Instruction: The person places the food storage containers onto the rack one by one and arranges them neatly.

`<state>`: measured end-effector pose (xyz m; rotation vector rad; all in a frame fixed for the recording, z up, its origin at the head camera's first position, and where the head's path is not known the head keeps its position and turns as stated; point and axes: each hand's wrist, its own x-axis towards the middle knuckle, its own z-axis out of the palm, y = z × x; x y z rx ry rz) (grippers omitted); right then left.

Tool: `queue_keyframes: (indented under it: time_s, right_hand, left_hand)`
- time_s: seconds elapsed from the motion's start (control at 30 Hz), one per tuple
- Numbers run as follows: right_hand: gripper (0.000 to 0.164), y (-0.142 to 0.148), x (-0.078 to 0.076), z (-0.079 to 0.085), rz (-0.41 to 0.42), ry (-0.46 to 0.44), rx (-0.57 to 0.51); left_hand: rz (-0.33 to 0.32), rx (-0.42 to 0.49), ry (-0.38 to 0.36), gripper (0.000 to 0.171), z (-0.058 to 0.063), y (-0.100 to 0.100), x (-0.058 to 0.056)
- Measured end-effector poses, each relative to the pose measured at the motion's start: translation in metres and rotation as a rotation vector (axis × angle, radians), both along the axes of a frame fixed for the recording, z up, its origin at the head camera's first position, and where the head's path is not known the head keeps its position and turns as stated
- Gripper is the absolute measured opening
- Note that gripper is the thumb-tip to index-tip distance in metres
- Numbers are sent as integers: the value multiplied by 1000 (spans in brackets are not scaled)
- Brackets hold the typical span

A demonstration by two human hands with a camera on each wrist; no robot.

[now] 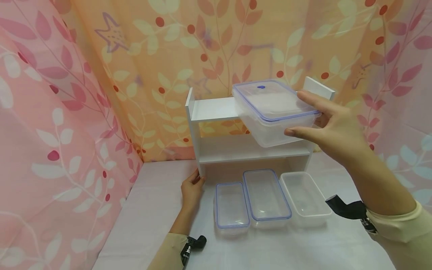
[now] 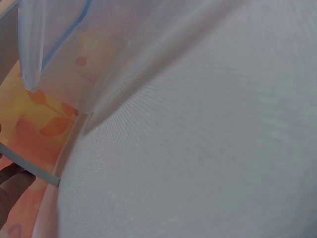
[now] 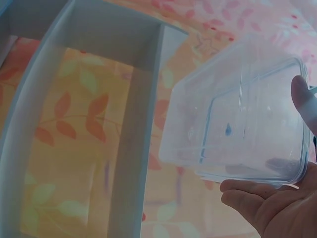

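My right hand (image 1: 341, 127) grips a clear plastic food container (image 1: 270, 112) with a blue-rimmed lid, fingers and thumb at its right edge. The container is raised in front of the top of a white two-tier shelf (image 1: 253, 148), overlapping it in the head view. In the right wrist view its see-through base (image 3: 223, 119) faces the camera, beside the shelf frame (image 3: 153, 99). Low at the shelf's left side panel (image 1: 194, 138), my left hand (image 1: 192, 191) holds the panel's lower edge. The left wrist view catches only its fingers (image 2: 17, 183) at that panel.
Three more containers stand on the white-covered table (image 1: 162, 210) before the shelf: a small blue-rimmed one (image 1: 232, 206), a larger blue-rimmed one (image 1: 266, 195) and one with a plain rim (image 1: 305, 195). A patterned curtain (image 1: 152, 75) hangs behind the shelf and at both sides.
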<state>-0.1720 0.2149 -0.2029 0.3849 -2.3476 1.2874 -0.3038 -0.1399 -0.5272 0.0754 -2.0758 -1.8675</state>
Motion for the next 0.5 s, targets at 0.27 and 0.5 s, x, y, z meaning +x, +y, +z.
queue_keyframes:
  time_s: [0.27, 0.5]
  right_hand:
    - [90, -17, -13, 3, -57, -16, 51]
    - [91, -30, -25, 4, -32, -16, 15]
  left_hand:
    - [2, -8, 13, 46, -1, -1, 1]
    - [-1, 5, -8, 46, -2, -3, 2]
